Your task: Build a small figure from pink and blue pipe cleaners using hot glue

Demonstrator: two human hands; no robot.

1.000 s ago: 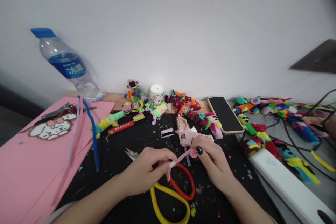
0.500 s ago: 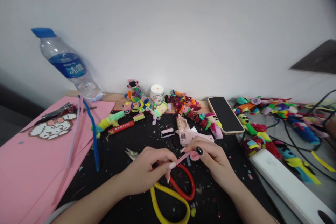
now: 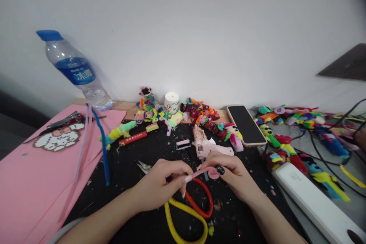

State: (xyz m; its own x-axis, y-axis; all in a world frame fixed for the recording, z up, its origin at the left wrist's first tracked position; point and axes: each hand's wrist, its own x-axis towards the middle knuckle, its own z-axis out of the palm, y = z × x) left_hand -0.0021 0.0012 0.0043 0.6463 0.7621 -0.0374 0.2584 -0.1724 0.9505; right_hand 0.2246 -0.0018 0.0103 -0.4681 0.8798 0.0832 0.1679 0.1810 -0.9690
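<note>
A pink pipe cleaner (image 3: 213, 173) stretches between my two hands above a black mat. Its right end is curled into a small flat coil, which my right hand (image 3: 233, 173) pinches between thumb and fingers. My left hand (image 3: 162, 187) grips the straight end, closed with thumb against fingers. Below them lie scissors with one red and one yellow handle (image 3: 185, 219); the left hand covers their middle, and the blade tips show at its left. Just beyond my right hand rests a pink glue gun (image 3: 211, 148).
Pink sheets (image 3: 25, 194) lie left, with blue pipe cleaner (image 3: 104, 148) across their edge. A water bottle (image 3: 78, 70) leans on the wall. Colourful pipe-cleaner figures (image 3: 210, 126) line the back. A phone (image 3: 246, 126), cables and a long white device (image 3: 317, 202) sit right.
The coil end of the pink pipe cleaner has turned slightly in my right fingers. Both hands stay in nearly the same place, and the view has shifted a little.
</note>
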